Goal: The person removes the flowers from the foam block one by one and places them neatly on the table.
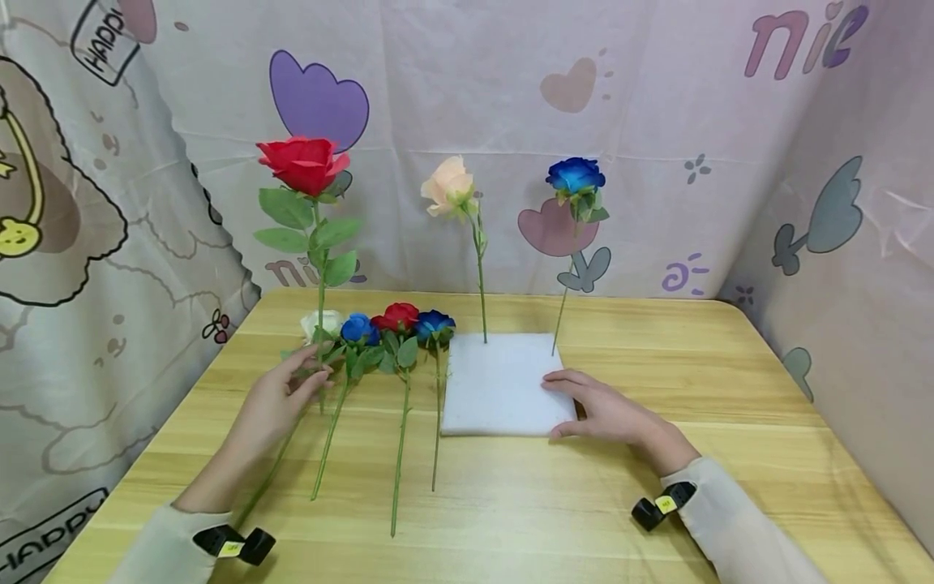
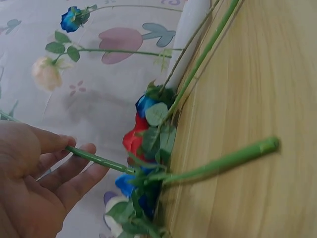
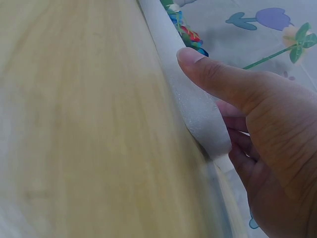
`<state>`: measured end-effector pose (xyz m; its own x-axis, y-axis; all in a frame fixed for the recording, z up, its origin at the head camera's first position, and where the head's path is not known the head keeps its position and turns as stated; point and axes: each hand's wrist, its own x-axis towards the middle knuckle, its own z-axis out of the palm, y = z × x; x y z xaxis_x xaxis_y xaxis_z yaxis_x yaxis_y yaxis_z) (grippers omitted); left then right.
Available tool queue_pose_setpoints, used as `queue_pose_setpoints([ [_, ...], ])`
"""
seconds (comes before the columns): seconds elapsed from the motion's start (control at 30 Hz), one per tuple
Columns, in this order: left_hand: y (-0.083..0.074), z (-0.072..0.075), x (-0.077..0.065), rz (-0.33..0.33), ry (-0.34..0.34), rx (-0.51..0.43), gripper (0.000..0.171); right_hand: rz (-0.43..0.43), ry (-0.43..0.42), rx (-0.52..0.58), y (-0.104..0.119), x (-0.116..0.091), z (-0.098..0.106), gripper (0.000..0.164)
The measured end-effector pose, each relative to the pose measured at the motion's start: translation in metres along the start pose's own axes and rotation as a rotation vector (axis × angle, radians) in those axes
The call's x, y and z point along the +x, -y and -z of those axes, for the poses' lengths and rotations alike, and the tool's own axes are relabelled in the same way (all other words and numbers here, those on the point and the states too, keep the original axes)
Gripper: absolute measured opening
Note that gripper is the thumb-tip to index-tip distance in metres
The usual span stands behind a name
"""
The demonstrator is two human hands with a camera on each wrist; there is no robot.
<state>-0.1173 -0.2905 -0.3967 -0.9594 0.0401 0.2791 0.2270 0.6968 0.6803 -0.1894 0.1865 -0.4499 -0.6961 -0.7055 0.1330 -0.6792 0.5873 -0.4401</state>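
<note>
My left hand [image 1: 268, 405] pinches the green stem [image 2: 101, 160] of a tall red rose [image 1: 302, 166] between thumb and fingers. The rose stands upright, its bloom well above the hand, and the stem's lower end shows in the left wrist view. With my right hand [image 1: 609, 412] I hold the front right corner of a white foam block [image 1: 499, 389], thumb on its front edge and fingers at its right side. A peach rose [image 1: 448, 186] and a blue rose [image 1: 576, 176] stand in the foam near its back edge, the blue one leaning right.
Left of the foam, a white rose [image 1: 323, 323], a blue rose [image 1: 359, 329], a red rose [image 1: 398, 316] and a darker blue rose [image 1: 434, 324] lie on the wooden table [image 1: 511, 511], stems toward me. Printed cloth [image 1: 467, 89] hangs behind and at both sides.
</note>
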Motion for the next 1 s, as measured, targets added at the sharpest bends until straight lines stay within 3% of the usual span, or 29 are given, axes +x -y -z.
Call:
queue_pose_setpoints([
  [0.23, 0.011, 0.015, -0.012, 0.030, -0.011, -0.049, 0.048, -0.011, 0.008, 0.007, -0.001, 0.000, 0.000, 0.079],
  [0.57, 0.030, 0.030, -0.027, 0.052, -0.022, -0.016, 0.052, 0.012, -0.011, 0.002, 0.000, 0.000, -0.001, 0.079],
  [1.0, 0.048, 0.048, -0.040, 0.099, 0.070, -0.089, 0.057, 0.010, -0.016, 0.003, 0.000, -0.001, -0.001, 0.079],
])
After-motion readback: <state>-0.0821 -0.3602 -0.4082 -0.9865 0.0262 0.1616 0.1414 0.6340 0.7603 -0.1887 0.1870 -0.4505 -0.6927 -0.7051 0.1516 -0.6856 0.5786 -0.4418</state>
